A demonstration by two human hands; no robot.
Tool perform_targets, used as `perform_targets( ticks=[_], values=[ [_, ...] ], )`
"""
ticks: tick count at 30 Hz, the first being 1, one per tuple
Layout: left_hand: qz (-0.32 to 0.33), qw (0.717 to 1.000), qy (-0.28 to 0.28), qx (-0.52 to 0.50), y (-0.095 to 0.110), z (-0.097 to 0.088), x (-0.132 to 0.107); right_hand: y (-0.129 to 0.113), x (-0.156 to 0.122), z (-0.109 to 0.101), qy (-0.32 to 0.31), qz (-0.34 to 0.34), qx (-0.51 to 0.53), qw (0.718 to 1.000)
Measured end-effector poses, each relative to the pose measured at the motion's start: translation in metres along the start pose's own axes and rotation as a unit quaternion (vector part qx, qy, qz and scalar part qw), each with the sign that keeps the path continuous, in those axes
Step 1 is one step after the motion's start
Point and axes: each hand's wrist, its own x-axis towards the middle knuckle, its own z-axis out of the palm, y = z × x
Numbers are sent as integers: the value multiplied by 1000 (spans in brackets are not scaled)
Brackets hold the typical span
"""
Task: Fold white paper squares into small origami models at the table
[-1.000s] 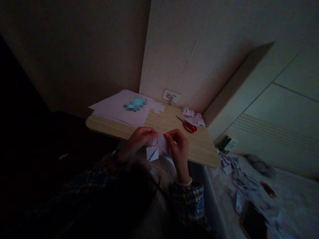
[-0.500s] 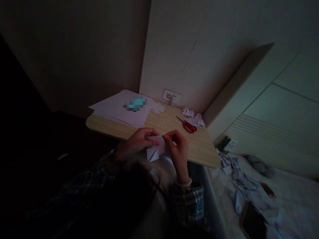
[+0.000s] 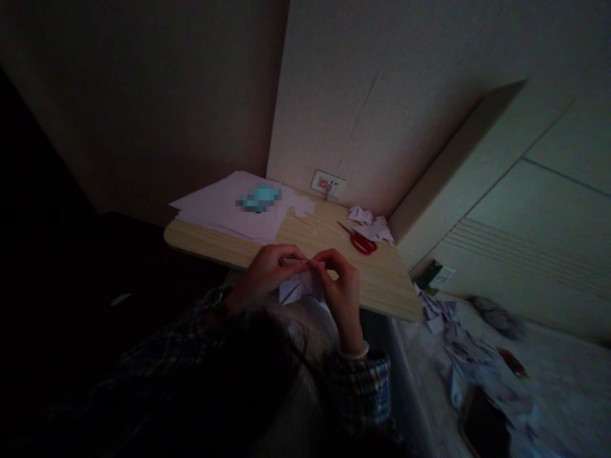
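Between my two hands is a small white folded paper [image 3: 296, 291], held just off the front edge of the wooden table [image 3: 391, 286]. My left hand [image 3: 272, 270] pinches its upper left part between thumb and fingers. With thumb and fingertips, my right hand [image 3: 337, 277] grips the upper right part, close to the left fingertips. Creases and a pointed flap show on the paper's lower side; its top edge is partly hidden by my fingers. Red-handled scissors [image 3: 363, 244] lie on the table beyond my right hand.
White paper sheets [image 3: 214, 203] cover the table's left, with a blurred turquoise item [image 3: 260, 198] on top. Folded paper pieces [image 3: 375, 228] sit by the wall below a socket [image 3: 328, 184]. At right, a bed [image 3: 558, 381] bears many paper pieces and a dark tablet-like object [image 3: 484, 423].
My left fingers have moved to the paper's top edge, meeting my right fingertips. The paper has tilted and folded, so less of its flat face shows.
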Motion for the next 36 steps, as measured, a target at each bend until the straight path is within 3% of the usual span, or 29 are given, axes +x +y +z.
perform_targets(
  ticks=[7,16,30,36],
  values=[
    [31,999,9,38,4,1,-2,0,-2,0,29,6,-12,999],
    [40,997,39,43,3,1,-2,6,0,0,29,35,62,997],
    [48,996,40,61,5,2,-4,4,-2,0,55,18,7,998],
    [22,999,43,-12,1,2,-2,5,-2,-1,70,29,26,997]
  ],
)
